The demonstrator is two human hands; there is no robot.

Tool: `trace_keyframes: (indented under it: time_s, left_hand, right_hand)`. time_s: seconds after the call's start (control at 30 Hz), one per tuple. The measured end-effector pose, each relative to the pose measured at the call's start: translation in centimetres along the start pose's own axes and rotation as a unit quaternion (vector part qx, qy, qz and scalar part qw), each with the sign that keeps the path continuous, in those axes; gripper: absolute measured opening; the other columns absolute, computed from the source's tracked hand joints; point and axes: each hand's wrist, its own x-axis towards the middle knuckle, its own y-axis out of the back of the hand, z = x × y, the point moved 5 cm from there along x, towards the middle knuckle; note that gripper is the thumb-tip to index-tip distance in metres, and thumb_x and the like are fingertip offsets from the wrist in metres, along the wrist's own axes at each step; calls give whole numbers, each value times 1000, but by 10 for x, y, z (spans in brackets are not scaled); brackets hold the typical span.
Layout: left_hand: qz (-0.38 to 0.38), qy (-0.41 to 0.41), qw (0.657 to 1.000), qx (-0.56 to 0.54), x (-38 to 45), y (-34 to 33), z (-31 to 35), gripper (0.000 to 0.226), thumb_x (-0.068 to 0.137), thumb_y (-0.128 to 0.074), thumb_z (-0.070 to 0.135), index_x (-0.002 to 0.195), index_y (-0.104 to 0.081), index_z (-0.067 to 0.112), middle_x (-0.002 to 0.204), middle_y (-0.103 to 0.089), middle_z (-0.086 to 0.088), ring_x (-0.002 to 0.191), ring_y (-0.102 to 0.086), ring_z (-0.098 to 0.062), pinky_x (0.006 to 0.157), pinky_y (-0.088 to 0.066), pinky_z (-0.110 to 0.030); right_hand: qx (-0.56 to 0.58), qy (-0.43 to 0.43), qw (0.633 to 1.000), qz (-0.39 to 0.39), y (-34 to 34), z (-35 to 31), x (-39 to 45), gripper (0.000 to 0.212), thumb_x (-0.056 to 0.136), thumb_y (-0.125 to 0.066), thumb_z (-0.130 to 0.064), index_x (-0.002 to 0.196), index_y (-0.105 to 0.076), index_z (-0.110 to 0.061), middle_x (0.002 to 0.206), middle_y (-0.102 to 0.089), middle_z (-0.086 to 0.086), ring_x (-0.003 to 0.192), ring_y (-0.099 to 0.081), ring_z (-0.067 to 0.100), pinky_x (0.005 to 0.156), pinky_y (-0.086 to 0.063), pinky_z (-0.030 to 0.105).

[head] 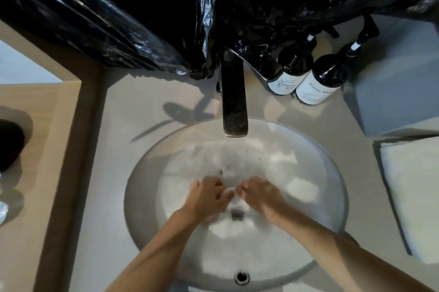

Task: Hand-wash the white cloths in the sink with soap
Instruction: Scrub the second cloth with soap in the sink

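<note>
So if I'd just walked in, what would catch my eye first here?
Probably the two hands, left hand and right hand, close together in the middle of the round white sink, working a wet white cloth between them. Next, the crinkled black plastic sheet hanging across the top, with the dark tap below it and two dark bottles to its right.

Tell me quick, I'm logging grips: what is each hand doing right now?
Left hand: fingers curled, gripping the white cloth in the sink.
Right hand: fingers curled, gripping the same cloth.
</note>
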Motion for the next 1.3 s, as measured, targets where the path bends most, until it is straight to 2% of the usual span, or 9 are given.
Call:
trace_keyframes:
  time_s: [0.07,0.17,0.23,0.3,0.43,0.5,0.7,0.9,1.3]
  left_hand:
    - [20,-54,996,73,-8,-3,8,41,88,-45,50,75,-63,15,82,-64,5,82,-63,-17,74,-45,-34]
    - [3,-63,994,94,-19,-2,17,37,90,-41,42,84,-66,16,95,-68,0,95,-61,-19,81,-41,-31]
    - [-11,-65,994,91,-23,1,22,38,80,-35,37,80,-65,13,94,-70,-7,93,-63,-25,75,-42,-31]
    - [-18,-58,995,77,-24,2,23,33,74,-31,34,71,-59,15,89,-70,-8,89,-64,-26,72,-43,-32]
    - [-23,-47,995,89,-25,-1,23,25,88,-43,21,91,-68,17,111,-69,-1,108,-58,-19,90,-38,-31]
    - [-16,-45,994,96,-24,0,23,25,91,-44,17,97,-68,15,113,-68,-3,110,-57,-21,92,-36,-30]
    - [-32,-38,993,104,-21,-5,18,27,95,-41,21,99,-67,15,113,-65,0,108,-55,-22,85,-28,-30]
    - [-64,-28,991,110,-17,-11,13,32,98,-40,30,114,-66,21,125,-61,1,118,-52,-22,97,-30,-35]
    - [-69,1,988,140,-26,8,23,28,96,-44,35,115,-57,21,126,-57,-5,113,-55,-27,86,-42,-33]
  right_hand:
    - [0,40,999,21,5,4,-13,36,88,-43,-39,84,-75,-26,89,-69,-6,78,-61,15,67,-48,19]
    - [33,74,995,59,26,4,-16,39,83,-45,-34,102,-74,-17,108,-70,3,96,-68,22,81,-54,28]
    - [13,52,999,-1,30,-1,-1,41,92,-42,-25,125,-63,-11,133,-59,6,123,-54,23,103,-37,22]
    - [-11,61,993,-98,24,-13,17,38,99,-41,-18,132,-55,-8,142,-50,8,132,-43,25,113,-22,25]
    - [-22,53,986,-158,-2,-30,44,49,95,-33,-40,113,-64,-7,118,-61,15,110,-56,31,95,-43,38]
    - [-23,9,985,-171,-9,-32,46,35,97,-45,-29,113,-63,-4,116,-62,18,110,-58,33,92,-44,38]
    - [-44,-10,989,-139,-16,-33,51,36,97,-44,-27,123,-56,-4,128,-57,16,115,-55,31,94,-42,33]
    - [-74,-26,977,-199,-9,-38,58,55,95,-49,-35,142,-41,-9,146,-45,15,132,-44,32,108,-34,36]
    - [-7,-14,988,-155,46,-37,15,41,99,-47,-26,139,-48,-18,146,-44,4,131,-45,25,107,-36,32]
